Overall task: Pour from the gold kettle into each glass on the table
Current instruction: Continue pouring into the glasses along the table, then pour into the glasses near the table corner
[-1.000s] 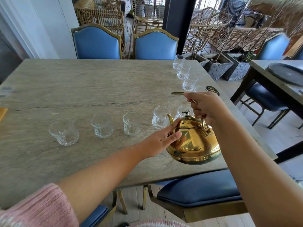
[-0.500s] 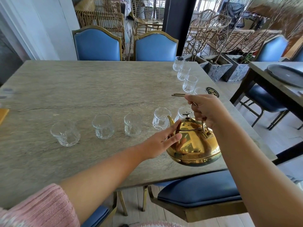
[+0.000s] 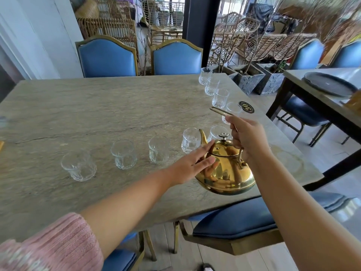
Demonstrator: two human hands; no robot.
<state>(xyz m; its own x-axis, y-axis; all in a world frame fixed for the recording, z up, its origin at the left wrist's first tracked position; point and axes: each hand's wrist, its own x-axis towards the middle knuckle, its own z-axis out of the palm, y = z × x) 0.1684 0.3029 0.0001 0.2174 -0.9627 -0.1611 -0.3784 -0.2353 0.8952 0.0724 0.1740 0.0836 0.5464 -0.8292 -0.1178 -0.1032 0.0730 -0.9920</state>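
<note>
The right hand (image 3: 246,138) has its grip clamped on the gold kettle (image 3: 227,174): the fingers are curled tight around the thin wire handle (image 3: 221,112), whose top end sticks out to the left past the knuckles. The left hand (image 3: 192,163) has a loose, spread grip, with its fingers straight and apart. Their tips lie against the kettle's shoulder at the base of the spout (image 3: 203,136), and they hold nothing. The kettle hangs by its handle over the near right part of the desk (image 3: 97,106), close to the edge. Its body is nearly level, its lid (image 3: 223,136) is seated, and its spout points up and away toward the row of glasses. What is inside the kettle is hidden. Five short clear glasses stand upright in a row across the desk: the first glass (image 3: 79,166) at far left, the second glass (image 3: 124,154), the third glass (image 3: 159,150), the fourth glass (image 3: 189,140) just behind the spout, and the fifth glass (image 3: 214,133), partly hidden by the kettle. A further line of glasses (image 3: 220,98) runs along the right edge toward the far corner, beside a round black disc (image 3: 246,107). All the glasses look clear, but whether any holds liquid cannot be told.
</note>
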